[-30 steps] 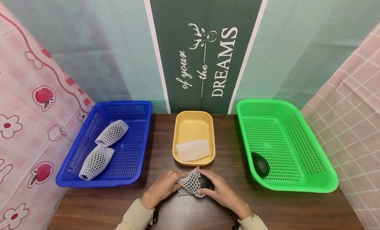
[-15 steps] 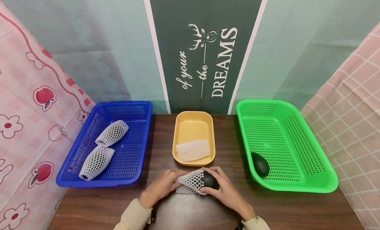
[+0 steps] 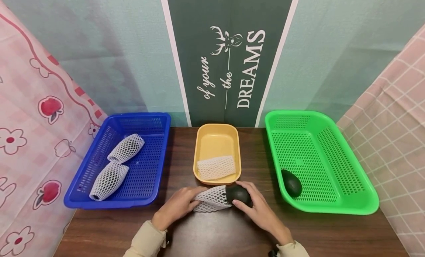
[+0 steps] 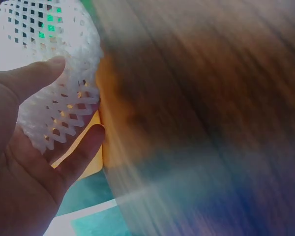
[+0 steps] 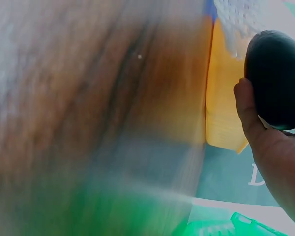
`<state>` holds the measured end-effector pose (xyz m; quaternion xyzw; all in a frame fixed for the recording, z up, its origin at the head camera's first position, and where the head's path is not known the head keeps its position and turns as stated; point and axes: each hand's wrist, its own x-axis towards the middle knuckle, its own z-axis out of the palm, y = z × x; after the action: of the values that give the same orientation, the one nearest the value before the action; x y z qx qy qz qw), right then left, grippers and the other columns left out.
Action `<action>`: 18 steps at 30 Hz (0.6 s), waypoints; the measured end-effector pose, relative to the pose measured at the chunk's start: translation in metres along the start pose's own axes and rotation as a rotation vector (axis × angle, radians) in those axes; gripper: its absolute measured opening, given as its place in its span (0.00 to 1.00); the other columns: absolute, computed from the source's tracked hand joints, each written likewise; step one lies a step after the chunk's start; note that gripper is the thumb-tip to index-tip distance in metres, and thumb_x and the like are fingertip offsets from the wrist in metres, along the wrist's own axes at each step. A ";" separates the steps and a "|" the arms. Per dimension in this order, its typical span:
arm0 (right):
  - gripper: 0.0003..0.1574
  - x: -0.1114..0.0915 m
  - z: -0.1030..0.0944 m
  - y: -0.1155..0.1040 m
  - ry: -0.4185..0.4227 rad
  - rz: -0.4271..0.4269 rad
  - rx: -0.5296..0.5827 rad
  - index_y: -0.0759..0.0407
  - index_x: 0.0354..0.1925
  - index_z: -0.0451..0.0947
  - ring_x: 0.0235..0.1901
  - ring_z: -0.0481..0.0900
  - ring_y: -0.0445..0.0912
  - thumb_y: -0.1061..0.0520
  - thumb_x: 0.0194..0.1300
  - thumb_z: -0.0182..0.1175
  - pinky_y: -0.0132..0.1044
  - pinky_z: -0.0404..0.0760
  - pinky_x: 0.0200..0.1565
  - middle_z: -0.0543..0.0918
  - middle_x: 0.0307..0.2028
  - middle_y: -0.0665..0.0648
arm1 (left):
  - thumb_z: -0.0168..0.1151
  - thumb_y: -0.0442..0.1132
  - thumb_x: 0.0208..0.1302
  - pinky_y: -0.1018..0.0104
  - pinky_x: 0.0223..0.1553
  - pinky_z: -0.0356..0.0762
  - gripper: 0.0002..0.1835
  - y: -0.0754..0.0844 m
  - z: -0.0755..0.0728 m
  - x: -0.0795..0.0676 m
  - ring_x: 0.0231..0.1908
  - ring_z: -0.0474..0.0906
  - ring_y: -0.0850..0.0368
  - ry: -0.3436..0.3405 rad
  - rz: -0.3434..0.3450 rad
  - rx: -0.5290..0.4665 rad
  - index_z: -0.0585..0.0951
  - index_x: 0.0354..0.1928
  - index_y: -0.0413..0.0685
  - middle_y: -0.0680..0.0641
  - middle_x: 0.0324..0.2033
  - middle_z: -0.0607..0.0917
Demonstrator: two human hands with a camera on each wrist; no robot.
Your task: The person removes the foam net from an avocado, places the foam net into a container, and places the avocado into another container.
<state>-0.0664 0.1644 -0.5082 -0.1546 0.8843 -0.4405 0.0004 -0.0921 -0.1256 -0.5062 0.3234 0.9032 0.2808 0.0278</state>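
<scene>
Between my hands, low over the table in the head view, are a dark avocado (image 3: pixel 239 195) and a white foam net sleeve (image 3: pixel 212 198). My left hand (image 3: pixel 179 205) pinches the sleeve's left end, its thumb on the mesh in the left wrist view. The avocado's right side is gripped by my right hand (image 3: pixel 260 211), thumb in front and fingers behind. Most of the dark fruit (image 5: pixel 276 81) shows bare in the right wrist view. The sleeve's open end is right at the avocado's left end.
Behind the hands stands a yellow tray (image 3: pixel 217 142) with a flat foam net (image 3: pixel 216 167) in it. The blue basket (image 3: pixel 142 179) at left holds two net-wrapped fruits (image 3: pixel 109 181). One bare avocado (image 3: pixel 292 184) lies in the green basket (image 3: pixel 299 146) at right.
The avocado has moved right, out of the net sleeve, with my right hand; more of it is bare. My left hand has shifted slightly left, and the sleeve is stretched out straighter.
</scene>
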 end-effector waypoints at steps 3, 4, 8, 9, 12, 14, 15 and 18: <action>0.35 0.001 -0.002 0.001 0.043 -0.031 -0.001 0.42 0.65 0.71 0.56 0.75 0.39 0.46 0.61 0.69 0.36 0.77 0.53 0.76 0.59 0.43 | 0.69 0.33 0.58 0.62 0.44 0.82 0.22 0.000 -0.002 -0.001 0.42 0.85 0.60 0.011 0.010 0.017 0.81 0.56 0.54 0.55 0.44 0.88; 0.35 0.001 -0.003 0.002 0.060 -0.044 0.001 0.42 0.65 0.72 0.56 0.75 0.39 0.47 0.60 0.70 0.35 0.77 0.53 0.76 0.58 0.43 | 0.69 0.33 0.58 0.62 0.44 0.82 0.23 -0.001 -0.003 -0.001 0.42 0.85 0.60 0.017 0.014 0.024 0.81 0.56 0.54 0.55 0.44 0.88; 0.37 0.002 -0.007 0.002 0.124 -0.102 0.014 0.44 0.62 0.74 0.56 0.76 0.40 0.51 0.55 0.74 0.26 0.74 0.53 0.78 0.57 0.43 | 0.70 0.31 0.56 0.62 0.45 0.82 0.24 0.000 -0.007 -0.002 0.43 0.84 0.60 0.052 0.037 0.032 0.82 0.56 0.54 0.55 0.45 0.88; 0.37 0.002 -0.009 0.002 0.137 -0.113 0.015 0.44 0.62 0.75 0.55 0.76 0.39 0.51 0.54 0.75 0.24 0.72 0.54 0.78 0.57 0.43 | 0.69 0.31 0.56 0.62 0.45 0.81 0.24 0.000 -0.009 -0.002 0.43 0.84 0.61 0.063 0.038 0.032 0.82 0.56 0.54 0.55 0.45 0.88; 0.38 0.002 -0.014 0.000 0.168 -0.138 0.020 0.48 0.61 0.76 0.55 0.76 0.38 0.54 0.52 0.77 0.21 0.69 0.55 0.79 0.56 0.46 | 0.69 0.31 0.55 0.63 0.44 0.81 0.24 0.002 -0.013 -0.002 0.42 0.83 0.62 0.098 0.044 0.025 0.83 0.55 0.54 0.55 0.44 0.88; 0.38 0.002 -0.019 -0.001 0.182 -0.145 0.028 0.49 0.60 0.76 0.55 0.76 0.37 0.55 0.50 0.77 0.19 0.68 0.55 0.80 0.56 0.48 | 0.68 0.32 0.54 0.63 0.44 0.81 0.23 0.003 -0.016 -0.002 0.42 0.82 0.62 0.122 0.049 0.032 0.83 0.55 0.54 0.55 0.44 0.88; 0.39 0.002 -0.021 -0.002 0.188 -0.146 0.029 0.49 0.60 0.76 0.55 0.76 0.36 0.56 0.50 0.78 0.19 0.67 0.55 0.80 0.56 0.49 | 0.68 0.32 0.54 0.62 0.44 0.80 0.23 0.004 -0.018 -0.002 0.41 0.82 0.62 0.135 0.054 0.034 0.83 0.54 0.54 0.55 0.44 0.88; 0.39 0.002 -0.028 -0.005 0.210 -0.136 0.038 0.50 0.60 0.76 0.53 0.77 0.35 0.57 0.49 0.78 0.19 0.70 0.52 0.82 0.55 0.52 | 0.67 0.31 0.53 0.61 0.44 0.80 0.24 0.005 -0.022 -0.001 0.41 0.82 0.61 0.174 0.080 0.047 0.84 0.54 0.53 0.56 0.45 0.88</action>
<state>-0.0714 0.1831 -0.4869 -0.1675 0.8584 -0.4700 -0.1192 -0.0937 -0.1332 -0.4850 0.3342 0.8949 0.2875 -0.0694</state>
